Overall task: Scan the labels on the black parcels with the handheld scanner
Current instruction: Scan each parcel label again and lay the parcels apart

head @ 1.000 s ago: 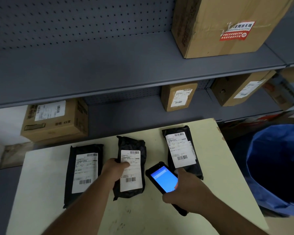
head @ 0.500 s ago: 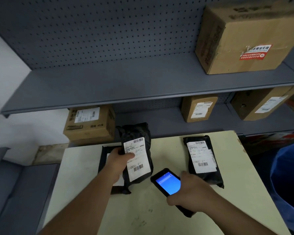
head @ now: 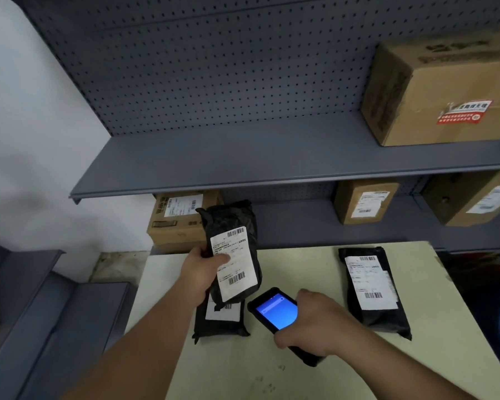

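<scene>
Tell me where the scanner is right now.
The scanner is in the right hand, low in the head view over the table, just below the parcel lifted by the left hand.

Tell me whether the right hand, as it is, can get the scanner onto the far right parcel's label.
Probably yes. The right hand grips the scanner, and the right parcel lies label up beside it on the table, with nothing between them.

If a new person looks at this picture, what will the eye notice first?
First, the bright blue screen of the handheld scanner, held in the right hand low over the table. Next, the black parcel with its white label, lifted by the left hand just above the scanner.
</scene>
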A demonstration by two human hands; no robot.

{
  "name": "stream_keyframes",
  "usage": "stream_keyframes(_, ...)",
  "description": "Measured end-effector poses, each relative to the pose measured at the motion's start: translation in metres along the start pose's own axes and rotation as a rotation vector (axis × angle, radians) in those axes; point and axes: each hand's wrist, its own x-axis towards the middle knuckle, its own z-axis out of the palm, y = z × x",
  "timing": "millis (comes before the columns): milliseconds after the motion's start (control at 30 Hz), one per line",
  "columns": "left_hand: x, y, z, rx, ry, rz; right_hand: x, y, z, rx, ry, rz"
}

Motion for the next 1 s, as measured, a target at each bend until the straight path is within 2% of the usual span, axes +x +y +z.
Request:
stream_keyframes(800, 0.009, 0.0, -0.003, -0.005, -0.024, 0.019, 0.004, -0.007, 0.003, -0.01, 0.01, -0.032)
stream_keyframes(1000, 0.015, -0.009, 0.005, 0.049, -0.026, -0.033, 0.007, 0.003, 0.001, 0.005, 0.014, -0.014)
